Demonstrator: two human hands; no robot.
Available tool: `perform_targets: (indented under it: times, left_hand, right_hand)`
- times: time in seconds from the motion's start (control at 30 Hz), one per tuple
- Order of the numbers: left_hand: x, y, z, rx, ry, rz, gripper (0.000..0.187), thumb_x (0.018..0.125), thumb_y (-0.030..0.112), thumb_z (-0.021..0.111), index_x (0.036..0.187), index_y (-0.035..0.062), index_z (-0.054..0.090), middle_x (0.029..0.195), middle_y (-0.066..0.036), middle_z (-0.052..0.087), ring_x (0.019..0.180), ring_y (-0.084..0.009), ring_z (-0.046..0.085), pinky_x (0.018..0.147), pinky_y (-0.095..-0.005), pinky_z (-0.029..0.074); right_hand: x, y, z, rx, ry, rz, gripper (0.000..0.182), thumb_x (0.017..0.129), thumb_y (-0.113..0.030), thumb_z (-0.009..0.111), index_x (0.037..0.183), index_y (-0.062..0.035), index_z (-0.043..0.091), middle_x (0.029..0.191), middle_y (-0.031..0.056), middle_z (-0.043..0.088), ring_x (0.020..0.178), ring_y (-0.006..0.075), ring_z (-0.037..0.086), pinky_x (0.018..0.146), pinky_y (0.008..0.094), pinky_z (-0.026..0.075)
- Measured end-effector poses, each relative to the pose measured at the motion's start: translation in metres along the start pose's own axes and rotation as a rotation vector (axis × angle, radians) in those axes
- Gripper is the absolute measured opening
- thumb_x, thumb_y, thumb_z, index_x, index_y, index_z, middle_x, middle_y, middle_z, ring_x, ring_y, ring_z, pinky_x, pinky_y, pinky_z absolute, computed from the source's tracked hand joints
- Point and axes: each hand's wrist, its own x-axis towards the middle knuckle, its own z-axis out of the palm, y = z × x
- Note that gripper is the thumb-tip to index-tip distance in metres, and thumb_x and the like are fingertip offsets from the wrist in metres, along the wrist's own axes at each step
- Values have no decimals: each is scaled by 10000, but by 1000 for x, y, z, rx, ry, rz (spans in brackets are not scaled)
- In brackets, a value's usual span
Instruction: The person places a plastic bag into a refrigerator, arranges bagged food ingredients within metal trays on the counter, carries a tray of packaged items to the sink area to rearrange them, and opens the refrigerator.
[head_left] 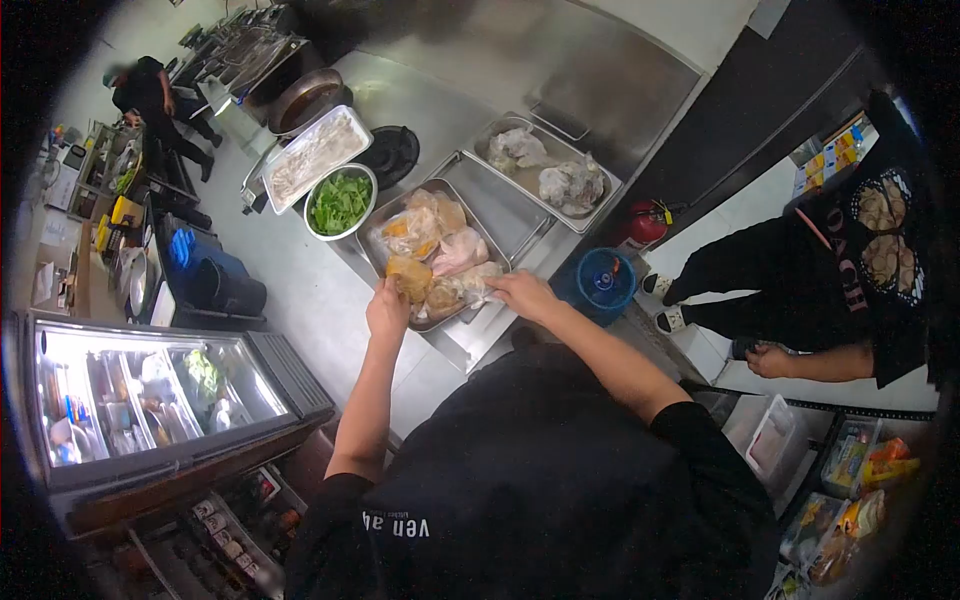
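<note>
A metal tray point(374, 250) holds several clear plastic bags of food, some orange-yellow and some pale pink like raw meat. My left hand point(388, 308) is at its near left corner, fingers closed on a bag of yellowish food point(408, 277). At the near right edge, my right hand point(527, 296) pinches a clear plastic bag of pale food point(470, 283). The fingertips are partly hidden by the plastic. Beside the tray stands a white bowl of leafy greens point(341, 202), with a white tray of pale food point(318, 158) just behind it.
A second metal tray point(612, 190) with bagged food sits at the far right of the steel counter. A red fire extinguisher point(645, 224) and a blue water jug point(605, 282) stand right. One person point(800, 260) is at right, another point(155, 100) far left. A lit display fridge point(160, 390) is at left.
</note>
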Motion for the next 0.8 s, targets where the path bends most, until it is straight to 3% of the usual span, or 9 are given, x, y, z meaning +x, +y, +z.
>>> perform_targets:
  times: [0.1,0.2,0.27,0.4,0.47,0.5,0.7,0.8]
  left_hand:
    - [-1,2,-5,48,56,34,218,773,120,564,990,98,576,962,-118,617,735,-337,631,620,-433,512]
    - [2,-1,-7,45,72,23,150,793,141,556,934,103,592,912,-114,629,716,-336,631,607,-434,508]
    - [6,-3,-5,26,93,16,125,808,153,551,913,104,597,889,-113,631,717,-337,631,606,-434,507]
    - [18,-12,-3,10,74,-1,116,838,186,549,891,100,605,875,-121,632,729,-343,631,613,-446,501]
    - [23,-16,-5,29,56,25,123,842,193,549,890,95,606,882,-126,631,734,-346,631,618,-453,499]
    - [24,-17,-6,45,40,59,130,847,199,549,889,90,608,888,-132,630,739,-350,631,624,-460,497]
    - [22,-20,-6,76,116,122,93,794,154,592,845,80,616,861,-110,616,803,-321,603,697,-448,473]
    - [22,-19,-6,105,171,131,76,775,142,601,823,85,619,863,-93,611,826,-299,587,734,-438,454]
  right_hand:
    - [1,4,3,14,-2,2,370,879,-269,542,1246,-219,560,1070,44,633,958,300,556,850,407,464]
    - [1,7,7,38,43,-50,375,880,-240,544,1255,-254,546,1043,66,625,951,305,546,834,415,472]
    - [-2,3,2,36,62,-40,389,851,-201,568,1240,-208,563,1015,77,636,942,310,560,845,416,464]
    - [0,4,5,13,51,-53,412,846,-184,566,1257,-207,544,999,88,632,932,313,563,840,419,465]
    - [-2,1,0,-6,-51,26,439,881,-189,519,1305,-303,491,1154,42,590,1035,288,527,881,430,460]
    - [-1,2,0,-5,-56,22,439,881,-189,519,1305,-303,491,1154,42,590,1035,288,527,881,430,460]
    - [-1,4,3,-7,-70,33,460,880,-175,514,1317,-312,473,1184,51,579,1047,295,521,890,428,458]
    - [-3,3,3,-28,35,-39,433,860,-186,546,1289,-235,508,1056,61,620,935,310,552,839,416,468]
